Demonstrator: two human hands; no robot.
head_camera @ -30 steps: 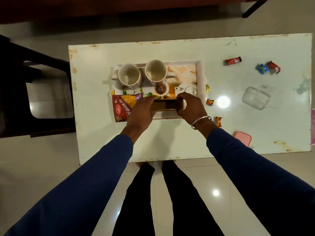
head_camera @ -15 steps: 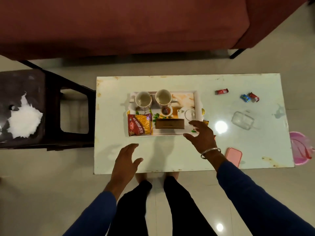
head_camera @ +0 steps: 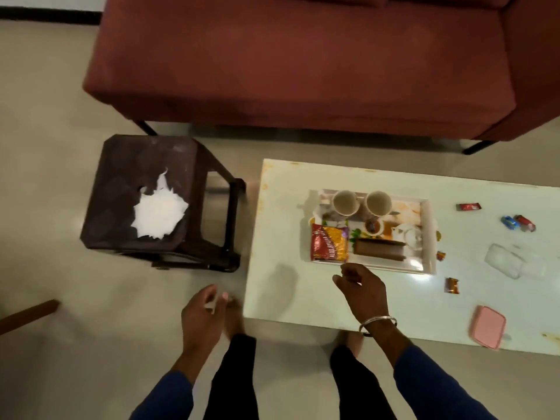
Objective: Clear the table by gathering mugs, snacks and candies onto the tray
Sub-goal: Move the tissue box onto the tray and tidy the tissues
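A white low table (head_camera: 303, 298) fills the right half of the frame, and the tray (head_camera: 428, 237) sits on it right of centre. At the tray's top edge stand two mugs, the left mug (head_camera: 344, 202) and the right mug (head_camera: 378, 203), side by side and upright. Below them, at the tray's lower left, lies a red and yellow snack packet (head_camera: 329, 243), and just right of it a brown box (head_camera: 378, 250) lies flat along the tray's lower edge. Candies are off the tray, on the bare table: a red candy (head_camera: 468, 206) and a blue candy (head_camera: 510, 222) touching another red one toward the upper right, a small orange candy (head_camera: 440, 255) just beside the tray's right rim, and another wrapped candy (head_camera: 451, 285) below it. A clear container (head_camera: 504, 261) and a pink lid (head_camera: 488, 327) lie at the right edge. The right hand (head_camera: 362, 287), a bangle on its wrist, hovers over the table just below the tray, fingers loosely curled and holding nothing. The left hand (head_camera: 203, 313) hangs over the floor left of the table, fingers loosely curled and empty. In the left of the frame a dark stool (head_camera: 121, 177) carries a white paper napkin (head_camera: 159, 212); a maroon sofa (head_camera: 303, 62) spans the top.
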